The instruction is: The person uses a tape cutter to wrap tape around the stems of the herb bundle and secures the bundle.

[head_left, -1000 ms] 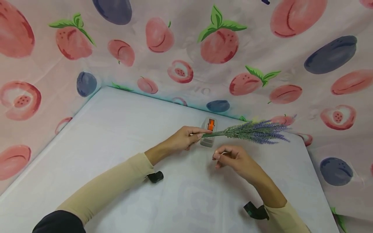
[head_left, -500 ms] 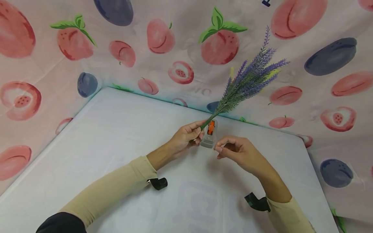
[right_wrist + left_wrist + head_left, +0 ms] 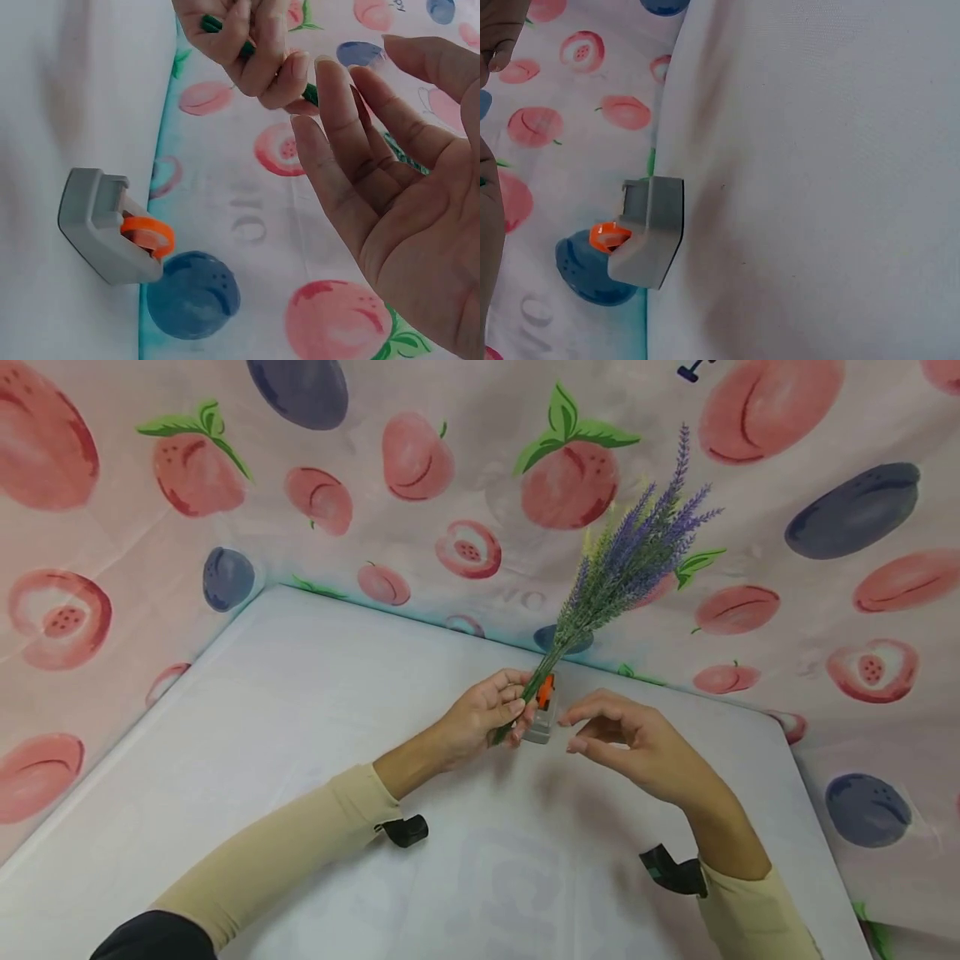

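Note:
My left hand (image 3: 491,710) grips the green stems of a bunch of lavender (image 3: 626,564), whose purple flower heads fan up and to the right in the head view. The stem ends stick out below the fingers. My right hand (image 3: 637,743) hovers to the right of it, fingers loosely bent and thumb apart from them, with nothing visible between. In the right wrist view the stems (image 3: 311,94) show between the left fingers, near the right fingertips. A grey tape dispenser (image 3: 538,731) with an orange reel (image 3: 150,236) stands behind the hands, partly covered by the left hand in the head view.
A white-covered table (image 3: 322,685) lies under both hands. Behind it and at the sides hangs a pink cloth (image 3: 480,477) printed with peaches and plums. Small black mounts (image 3: 405,831) sit on both wrists.
The lavender swung from nearly level to slanting upward, then shifted slightly left, its stems lower in the left hand. The right hand moved a little right and up, its fingers spreading wider.

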Available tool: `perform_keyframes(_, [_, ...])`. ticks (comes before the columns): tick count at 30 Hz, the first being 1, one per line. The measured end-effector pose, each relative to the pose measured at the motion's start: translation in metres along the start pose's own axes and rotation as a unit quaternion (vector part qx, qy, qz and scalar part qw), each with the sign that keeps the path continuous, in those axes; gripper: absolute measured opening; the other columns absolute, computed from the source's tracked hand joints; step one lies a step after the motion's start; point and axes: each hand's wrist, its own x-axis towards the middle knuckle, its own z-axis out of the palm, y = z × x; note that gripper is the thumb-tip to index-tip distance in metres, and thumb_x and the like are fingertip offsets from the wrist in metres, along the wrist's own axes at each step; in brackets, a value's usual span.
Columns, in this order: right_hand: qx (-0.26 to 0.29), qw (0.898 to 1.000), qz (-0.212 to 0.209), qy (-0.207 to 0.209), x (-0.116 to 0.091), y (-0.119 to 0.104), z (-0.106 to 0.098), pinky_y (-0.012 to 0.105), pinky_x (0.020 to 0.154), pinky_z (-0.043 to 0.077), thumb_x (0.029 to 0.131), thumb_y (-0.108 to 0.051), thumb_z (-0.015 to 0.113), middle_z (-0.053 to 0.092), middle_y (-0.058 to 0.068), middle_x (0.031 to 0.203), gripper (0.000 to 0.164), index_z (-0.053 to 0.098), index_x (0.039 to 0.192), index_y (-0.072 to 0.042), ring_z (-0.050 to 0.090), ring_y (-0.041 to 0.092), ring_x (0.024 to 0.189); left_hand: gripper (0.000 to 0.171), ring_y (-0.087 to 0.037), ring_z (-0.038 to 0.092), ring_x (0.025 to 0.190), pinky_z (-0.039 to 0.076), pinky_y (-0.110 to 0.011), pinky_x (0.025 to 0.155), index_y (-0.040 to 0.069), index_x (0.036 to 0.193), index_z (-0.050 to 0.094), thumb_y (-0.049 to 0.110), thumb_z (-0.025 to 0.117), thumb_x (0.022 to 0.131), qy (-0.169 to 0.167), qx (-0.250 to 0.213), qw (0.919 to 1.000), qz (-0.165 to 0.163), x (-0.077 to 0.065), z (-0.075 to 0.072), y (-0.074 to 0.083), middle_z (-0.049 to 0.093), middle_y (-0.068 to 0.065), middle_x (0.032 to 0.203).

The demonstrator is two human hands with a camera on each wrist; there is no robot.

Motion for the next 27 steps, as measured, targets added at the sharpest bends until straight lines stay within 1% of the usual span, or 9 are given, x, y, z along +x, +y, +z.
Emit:
perform_keyframes(2, [-0.014,1.000,-0.009,0.006,0.000,0.000,-0.002,0.030,0.083,0.059,0.096,-0.003,0.069,0.064,0.003,0.120,0.028,0.069,0.122,-0.015,0.069,0.020,0.097,0.034,-0.013,0.046,0.071,0.040,-0.023,0.061,0.000,0.143,0.035,0.005,0.038,0.110,-0.005,0.009,0.9998,0.016,-0.001,0.002,0.002,0.056,-0.008,0.101])
perform_keyframes(4, [-0.021,1.000,-0.014,0.009,0.000,-0.001,-0.006,0.030,0.083,0.058,0.096,-0.003,0.070,0.065,0.005,0.121,0.030,0.068,0.123,-0.015,0.069,0.019,0.098,0.036,-0.013,0.041,0.069,0.036,-0.024,0.060,0.004,0.145,0.036,0.004,0.038,0.109,-0.010,0.026,0.9990,0.035,-0.003,0.003,0.004,0.056,-0.010,0.103])
perform_keyframes(7, [-0.015,1.000,-0.013,0.005,0.000,-0.001,-0.012,0.030,0.083,0.058,0.097,-0.001,0.067,0.067,0.007,0.120,0.032,0.066,0.127,-0.013,0.070,0.021,0.097,0.045,-0.014,0.039,0.068,0.034,-0.024,0.059,0.014,0.153,0.036,0.004,0.039,0.109,-0.010,0.054,0.9969,0.056,-0.005,0.004,0.008,0.057,-0.012,0.104])
perform_keyframes(10, [0.007,1.000,-0.028,-0.005,0.000,0.001,-0.021,0.030,0.084,0.058,0.097,0.004,0.063,0.068,0.012,0.118,0.035,0.063,0.131,-0.007,0.072,0.023,0.096,0.052,-0.014,0.039,0.067,0.033,-0.026,0.058,0.019,0.159,0.034,0.005,0.040,0.109,-0.007,0.078,0.9946,0.068,-0.008,0.003,0.012,0.058,-0.013,0.105])
perform_keyframes(12, [0.021,0.999,-0.044,-0.015,0.000,0.002,-0.026,0.032,0.086,0.059,0.097,0.008,0.061,0.069,0.013,0.118,0.036,0.063,0.131,-0.004,0.072,0.025,0.097,0.052,-0.013,0.040,0.067,0.032,-0.026,0.058,0.018,0.160,0.034,0.004,0.039,0.109,-0.004,0.084,0.9937,0.075,-0.008,0.003,0.014,0.058,-0.014,0.106])
perform_keyframes(17, [0.047,0.996,-0.072,-0.034,0.003,0.003,-0.033,0.035,0.090,0.058,0.096,0.014,0.058,0.068,0.015,0.116,0.033,0.068,0.124,0.001,0.070,0.025,0.101,0.052,-0.013,0.042,0.068,0.034,-0.025,0.058,0.014,0.159,0.035,0.003,0.039,0.108,0.006,0.086,0.9926,0.086,-0.009,0.005,0.020,0.059,-0.013,0.107])
perform_keyframes(21, [0.068,0.990,-0.112,-0.051,0.006,0.006,-0.037,0.035,0.089,0.058,0.094,0.020,0.055,0.067,0.019,0.116,0.035,0.067,0.124,0.008,0.068,0.026,0.103,0.051,-0.013,0.042,0.068,0.034,-0.024,0.058,0.014,0.158,0.036,0.003,0.040,0.108,0.009,0.089,0.9922,0.086,-0.010,0.005,0.022,0.059,-0.012,0.106])
perform_keyframes(25, [0.083,0.983,-0.147,-0.073,0.007,0.007,-0.041,0.033,0.092,0.056,0.094,0.025,0.047,0.065,0.020,0.121,0.039,0.062,0.128,0.013,0.064,0.028,0.109,0.052,-0.013,0.041,0.068,0.034,-0.025,0.058,0.013,0.158,0.035,0.003,0.040,0.108,0.007,0.095,0.9911,0.092,-0.011,0.005,0.023,0.059,-0.011,0.105])
perform_keyframes(27, [0.081,0.983,-0.148,-0.066,0.007,0.006,-0.042,0.032,0.092,0.055,0.095,0.024,0.046,0.065,0.020,0.121,0.039,0.062,0.128,0.012,0.062,0.028,0.109,0.052,-0.014,0.040,0.067,0.033,-0.026,0.058,0.011,0.159,0.034,0.002,0.040,0.108,0.005,0.094,0.9907,0.098,-0.011,0.005,0.023,0.058,-0.010,0.104])
